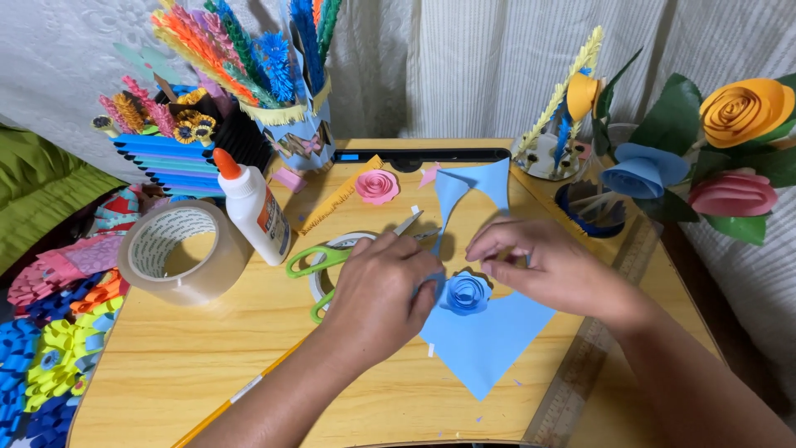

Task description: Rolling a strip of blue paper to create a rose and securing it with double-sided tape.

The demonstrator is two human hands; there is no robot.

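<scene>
1. Your left hand [377,294] lies knuckles-up on the wooden table [199,373], fingers curled in; its fingertips sit at the left edge of the blue paper rose [466,292], seemingly pinching the paper there, though the hand's back hides the exact grip.
2. Your right hand [551,265] hovers just above and to the right of the rose, thumb and forefinger drawn close together; you cannot tell whether they pinch a bit of paper.
3. The rolled rose sits between your two hands, near the table's middle, resting on the blue paper sheet [485,340], which spreads toward you in a pointed shape.
4. A cut blue paper strip [473,187] rises from the rose area away from you, between the hands.
5. Green-handled scissors [332,257] lie just beyond your left hand, partly under it, over a roll of white tape.
6. Farther left stand a glue bottle [257,207] with an orange cap and a wide roll of clear tape [178,249].
7. A small pink paper rose [376,186] lies near the far edge, well apart from both hands.
</scene>
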